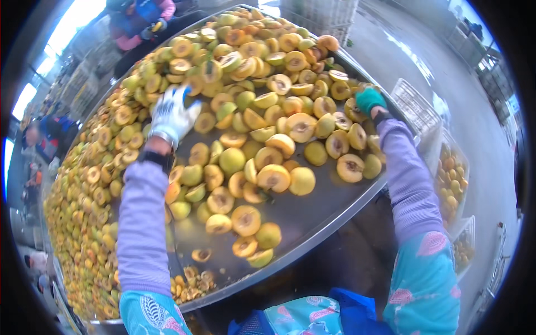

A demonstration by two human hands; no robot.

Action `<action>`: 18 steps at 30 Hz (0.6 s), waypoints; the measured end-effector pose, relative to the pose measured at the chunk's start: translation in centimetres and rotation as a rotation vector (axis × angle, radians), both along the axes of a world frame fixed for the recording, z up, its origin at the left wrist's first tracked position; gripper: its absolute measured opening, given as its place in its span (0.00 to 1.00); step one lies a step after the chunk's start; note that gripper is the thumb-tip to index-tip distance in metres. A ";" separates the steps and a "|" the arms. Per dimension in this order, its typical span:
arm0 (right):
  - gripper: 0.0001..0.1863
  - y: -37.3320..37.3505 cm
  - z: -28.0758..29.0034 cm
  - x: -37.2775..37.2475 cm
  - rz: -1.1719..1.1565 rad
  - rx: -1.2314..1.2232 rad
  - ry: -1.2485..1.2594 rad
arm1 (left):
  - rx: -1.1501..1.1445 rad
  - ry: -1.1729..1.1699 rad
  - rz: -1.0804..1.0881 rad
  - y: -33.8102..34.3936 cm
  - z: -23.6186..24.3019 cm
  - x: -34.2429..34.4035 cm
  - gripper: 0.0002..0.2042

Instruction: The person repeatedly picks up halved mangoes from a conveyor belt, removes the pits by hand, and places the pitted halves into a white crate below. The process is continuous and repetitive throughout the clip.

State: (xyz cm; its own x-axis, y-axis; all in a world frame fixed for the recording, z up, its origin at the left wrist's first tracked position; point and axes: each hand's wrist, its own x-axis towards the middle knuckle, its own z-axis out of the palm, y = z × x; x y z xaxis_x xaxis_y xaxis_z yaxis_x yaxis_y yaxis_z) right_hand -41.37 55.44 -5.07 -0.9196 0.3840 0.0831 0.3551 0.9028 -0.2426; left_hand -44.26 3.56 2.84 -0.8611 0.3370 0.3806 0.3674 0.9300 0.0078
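Note:
Halved yellow peaches (273, 178) cover a metal table (290, 223), many with cut faces up and pits or brown pit hollows showing. My left hand (174, 114), in a white glove with blue fingertips, rests on the pile at the left with thumb and fingers apart; nothing shows in its grasp. At the table's right rim, my right hand (369, 100) in a green glove touches the fruit beside a peach half (353, 110). Its fingers bend down and are blurred, so any hold is hidden. Small pits and scraps (192, 283) lie in a heap at the near edge.
White plastic crates of fruit (451, 184) stand on the floor to the right of the table. A stacked crate (321, 17) rises beyond the far end. A co-worker with gloved hands (153, 29) sits at the far left; another person (50, 134) is farther left.

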 end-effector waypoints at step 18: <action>0.24 -13.4 -3.5 2.4 0.216 -0.339 0.096 | -0.240 -0.530 -0.063 8.4 -5.1 -6.5 0.25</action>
